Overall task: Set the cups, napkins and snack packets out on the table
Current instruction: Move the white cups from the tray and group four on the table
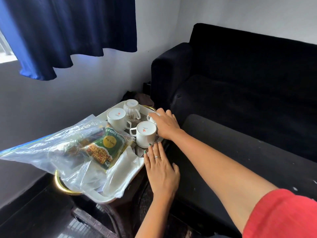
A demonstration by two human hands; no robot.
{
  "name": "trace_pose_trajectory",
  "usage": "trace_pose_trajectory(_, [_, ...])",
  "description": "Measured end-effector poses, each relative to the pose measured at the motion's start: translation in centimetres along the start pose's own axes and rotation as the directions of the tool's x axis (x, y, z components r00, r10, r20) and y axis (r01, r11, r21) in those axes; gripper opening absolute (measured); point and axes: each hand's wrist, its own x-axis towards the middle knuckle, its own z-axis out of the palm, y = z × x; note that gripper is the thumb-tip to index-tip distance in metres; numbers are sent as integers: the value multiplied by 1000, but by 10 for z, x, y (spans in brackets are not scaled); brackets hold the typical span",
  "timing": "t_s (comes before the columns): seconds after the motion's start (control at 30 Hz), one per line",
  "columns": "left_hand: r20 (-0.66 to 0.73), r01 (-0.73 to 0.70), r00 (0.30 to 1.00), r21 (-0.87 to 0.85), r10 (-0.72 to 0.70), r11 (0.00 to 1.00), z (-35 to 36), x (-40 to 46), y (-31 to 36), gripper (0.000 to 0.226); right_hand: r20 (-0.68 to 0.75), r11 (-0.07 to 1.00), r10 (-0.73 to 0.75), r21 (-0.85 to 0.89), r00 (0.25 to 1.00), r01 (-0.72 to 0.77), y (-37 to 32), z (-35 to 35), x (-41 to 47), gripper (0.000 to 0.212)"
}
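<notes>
A white tray [109, 197] with gold handles holds several white cups turned upside down. One plain cup [117, 118] stands at the back left, a ribbed cup [131, 108] behind it, and another plain cup [145, 133] near the front. My right hand [165, 124] grips a fourth cup [151, 117] at the tray's right edge, mostly hiding it. My left hand [162, 170] lies flat with straight fingers on the tray's near right rim. A clear plastic bag [56, 152] on the tray holds a green snack packet [107, 146]. White napkins [118, 174] lie under the bag.
The tray sits on a small dark stand beside a dark table [240, 160] to the right. A black sofa [248, 79] stands behind the table. A blue curtain [65, 35] hangs above at the left, against a white wall.
</notes>
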Motion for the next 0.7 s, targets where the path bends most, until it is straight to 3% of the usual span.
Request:
trace_pose_trajectory(0.23, [0, -3, 1000, 39, 3, 999, 3, 1, -2, 80, -140, 978, 139, 173, 980, -114, 12, -5, -14, 48])
trace_pose_trajectory(0.37, [22, 5, 1000, 44, -6, 999, 4, 2, -4, 79, -171, 887, 296, 415, 940, -204, 24, -13, -28, 51])
trace_pose_trajectory(0.5, [33, 24, 999, 37, -25, 999, 2, 4, -2, 77, -159, 721, 414, 658, 896, -217, 35, -17, -45, 58])
trace_pose_trajectory(0.7, [-4, 4, 1000, -70, -4, 998, -5, 8, 14, 73, 24, 275, 584, 934, 811, -227, 48, -9, -76, 59])
